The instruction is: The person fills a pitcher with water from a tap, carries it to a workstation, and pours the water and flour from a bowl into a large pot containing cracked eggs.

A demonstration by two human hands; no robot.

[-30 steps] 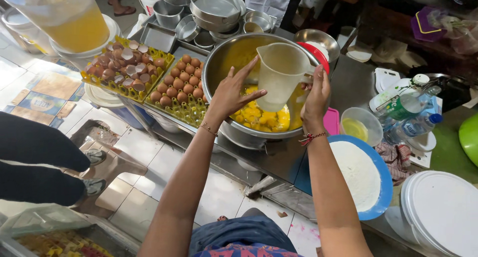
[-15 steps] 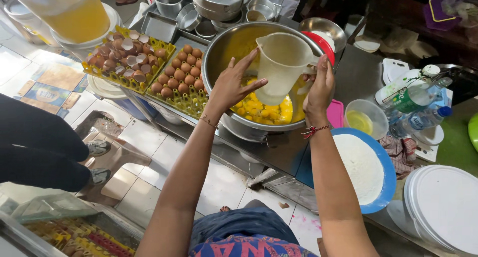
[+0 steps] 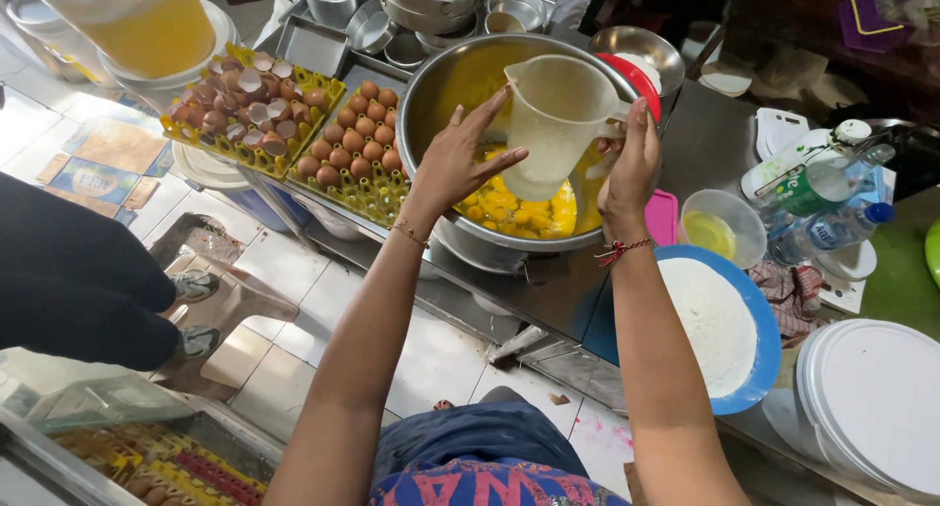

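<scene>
We hold the translucent plastic jug (image 3: 558,124) over the wide steel bowl of yolks (image 3: 441,85), our right hand (image 3: 632,163) closed on its handle, our left hand (image 3: 460,163) spread flat, steadying its side. Yellow trays of brown eggs (image 3: 357,148) sit just beside the bowl on the bench (image 3: 705,134), within reach.

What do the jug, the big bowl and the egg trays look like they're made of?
Jug: translucent, cloudy plastic; light shows through its wall. Big bowl: likely stainless steel, grey and shiny, with yolks reflected on its inner wall. Egg trays: yellow, thin moulded cups, probably plastic, though pulp cannot be ruled out.
</scene>
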